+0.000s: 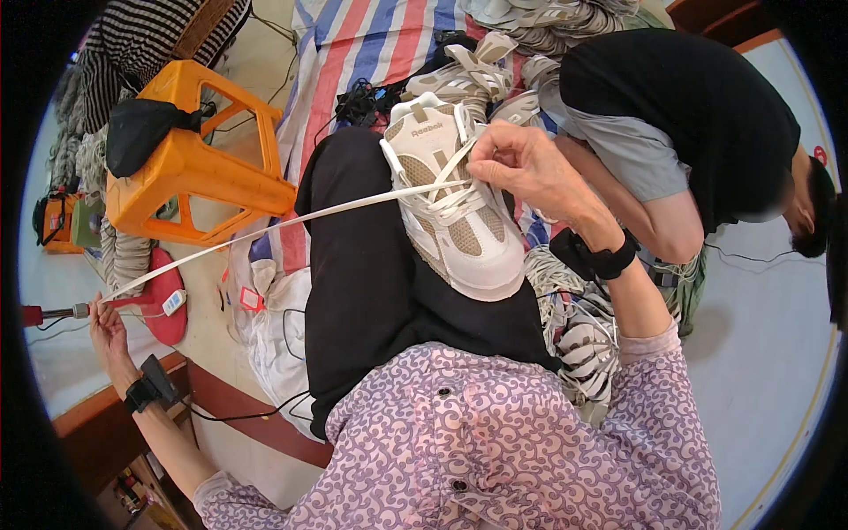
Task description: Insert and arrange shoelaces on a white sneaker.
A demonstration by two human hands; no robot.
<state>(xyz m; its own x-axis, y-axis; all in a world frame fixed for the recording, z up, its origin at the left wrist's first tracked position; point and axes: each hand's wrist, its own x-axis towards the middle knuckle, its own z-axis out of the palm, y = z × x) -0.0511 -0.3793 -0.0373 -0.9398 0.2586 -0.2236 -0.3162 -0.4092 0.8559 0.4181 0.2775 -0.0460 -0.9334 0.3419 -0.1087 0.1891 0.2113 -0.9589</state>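
Observation:
A beige and white sneaker (pixel 473 252) rests on my black-trousered lap, its toe toward me and its tongue pointing away. A flat cream shoelace (pixel 353 201) is threaded through its upper eyelets, and one long end stretches taut to the left. Far out at the left, my left hand (pixel 109 332) pinches the tip of that lace. My right hand (pixel 528 165) is closed at the right side of the sneaker's lacing, thumb and forefinger pinched on the lace there. The sole is hidden beneath the upper.
An orange plastic stool (pixel 163 190) with a black item on top stands at left. Below it lies a red pad (pixel 163 322). Shoe uppers (pixel 481 75) are heaped on a striped sheet (pixel 358 49). At right, a person in a black shirt (pixel 680 115) bends close beside a pile of uppers (pixel 587 353).

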